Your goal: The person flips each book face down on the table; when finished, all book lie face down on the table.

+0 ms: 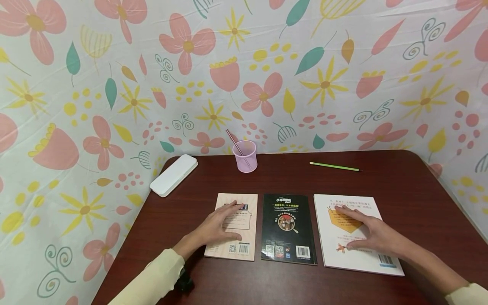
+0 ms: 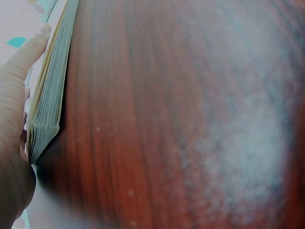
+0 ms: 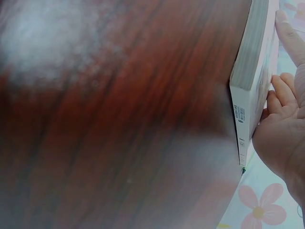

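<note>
Three books lie in a row on the dark wood table. My left hand (image 1: 215, 228) rests on the pale peach book (image 1: 244, 224), its thumb and fingers spread over the cover. On the right, my right hand (image 1: 375, 235) lies with spread fingers over the white book (image 1: 366, 262), which has an orange patch. Between the hands is the black book (image 1: 287, 224), touched by neither. In the left wrist view, the left hand (image 2: 14, 119) is beside the peach book's page edges (image 2: 52, 90). The right wrist view has the right hand (image 3: 286, 109) against the white book (image 3: 252, 71).
A white case (image 1: 174, 174) lies at the table's back left. Near the back edge stands a pink pen cup (image 1: 245, 159) holding a striped pencil (image 1: 234, 142). A green pencil (image 1: 335, 166) lies at the back right. Floral cloth (image 1: 267, 63) hangs behind the table (image 1: 286, 178).
</note>
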Tool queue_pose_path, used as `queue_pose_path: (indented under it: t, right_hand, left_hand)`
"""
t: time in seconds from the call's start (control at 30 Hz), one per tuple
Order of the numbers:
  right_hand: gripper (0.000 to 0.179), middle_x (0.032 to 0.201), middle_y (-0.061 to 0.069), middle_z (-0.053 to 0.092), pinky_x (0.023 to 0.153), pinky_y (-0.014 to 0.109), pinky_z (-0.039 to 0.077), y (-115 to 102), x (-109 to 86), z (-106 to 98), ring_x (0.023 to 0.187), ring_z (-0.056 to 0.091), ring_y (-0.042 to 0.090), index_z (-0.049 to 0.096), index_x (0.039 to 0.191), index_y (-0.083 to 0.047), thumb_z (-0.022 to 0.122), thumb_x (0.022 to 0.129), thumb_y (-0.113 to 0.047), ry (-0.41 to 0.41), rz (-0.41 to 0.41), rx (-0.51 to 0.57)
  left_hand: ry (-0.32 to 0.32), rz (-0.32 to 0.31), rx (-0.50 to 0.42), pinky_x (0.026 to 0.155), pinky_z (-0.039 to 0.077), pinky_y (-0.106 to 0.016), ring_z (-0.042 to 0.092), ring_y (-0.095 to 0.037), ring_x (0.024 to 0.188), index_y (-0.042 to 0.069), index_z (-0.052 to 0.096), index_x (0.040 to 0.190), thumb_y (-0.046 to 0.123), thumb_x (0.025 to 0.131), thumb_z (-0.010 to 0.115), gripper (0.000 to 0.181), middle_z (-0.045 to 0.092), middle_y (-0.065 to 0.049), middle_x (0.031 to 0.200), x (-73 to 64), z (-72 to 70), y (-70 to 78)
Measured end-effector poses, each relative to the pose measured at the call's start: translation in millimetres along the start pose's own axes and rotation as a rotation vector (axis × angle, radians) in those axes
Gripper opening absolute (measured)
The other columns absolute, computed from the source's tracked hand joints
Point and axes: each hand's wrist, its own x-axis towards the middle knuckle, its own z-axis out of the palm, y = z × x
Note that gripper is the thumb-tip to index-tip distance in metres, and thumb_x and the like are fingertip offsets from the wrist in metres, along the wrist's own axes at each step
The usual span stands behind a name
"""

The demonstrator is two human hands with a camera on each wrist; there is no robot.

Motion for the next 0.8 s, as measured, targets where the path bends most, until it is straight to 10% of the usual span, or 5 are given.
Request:
queue_pose_path:
  t: [0.17, 0.33, 0.57, 0.73, 0.8]
  right_hand:
    - [0.104, 0.162, 0.027, 0.042, 0.124, 0.060, 0.025, 0.6, 0.0, -0.5, 0.143, 0.035, 0.058, 0.050, 0.159, -0.018, 0.099, 0.070, -0.037, -0.003, -0.005, 0.011]
    - [0.103, 0.163, 0.025, 0.042, 0.120, 0.017, 0.013, 2.8, -0.5, -0.9, 0.144, 0.035, 0.056, 0.050, 0.160, -0.019, 0.098, 0.071, -0.038, -0.007, -0.001, 0.014]
    - [0.103, 0.163, 0.027, 0.040, 0.125, 0.060, 0.021, 4.8, 1.8, -2.6, 0.144, 0.032, 0.059, 0.050, 0.160, -0.017, 0.099, 0.071, -0.036, -0.023, -0.005, 0.040]
    - [0.101, 0.162, 0.023, 0.045, 0.106, 0.002, 0.012, 3.8, 0.6, -2.9, 0.145, 0.039, 0.040, 0.050, 0.160, -0.019, 0.097, 0.072, -0.039, 0.001, -0.030, -0.005]
    - [0.099, 0.160, 0.023, 0.048, 0.104, 0.001, 0.015, 3.1, 0.4, -3.6, 0.147, 0.039, 0.016, 0.051, 0.159, -0.017, 0.097, 0.074, -0.038, 0.017, -0.042, -0.005]
  left_hand:
    - [0.004, 0.010, 0.001, 0.115, 0.038, -0.068, 0.037, -0.039, 0.153, 0.028, 0.043, 0.164, 0.056, 0.080, 0.090, 0.101, 0.036, -0.012, 0.170, -0.3, -0.2, 1.0]
    - [0.002, 0.007, -0.003, 0.116, 0.037, -0.067, 0.037, -0.038, 0.154, 0.029, 0.044, 0.164, 0.058, 0.080, 0.090, 0.100, 0.036, -0.011, 0.170, -0.4, 0.5, 0.2]
    - [-0.003, 0.004, 0.005, 0.116, 0.036, -0.067, 0.036, -0.038, 0.154, 0.029, 0.044, 0.164, 0.058, 0.080, 0.090, 0.100, 0.037, -0.011, 0.170, -0.1, 0.3, -0.6]
    - [-0.011, -0.006, 0.013, 0.117, 0.036, -0.067, 0.036, -0.036, 0.155, 0.029, 0.043, 0.165, 0.059, 0.081, 0.088, 0.099, 0.035, -0.009, 0.171, -0.2, -0.6, 0.8]
    - [-0.015, -0.008, 0.018, 0.117, 0.036, -0.066, 0.035, -0.035, 0.155, 0.029, 0.042, 0.165, 0.060, 0.084, 0.086, 0.097, 0.035, -0.009, 0.171, -0.5, -1.3, 1.0]
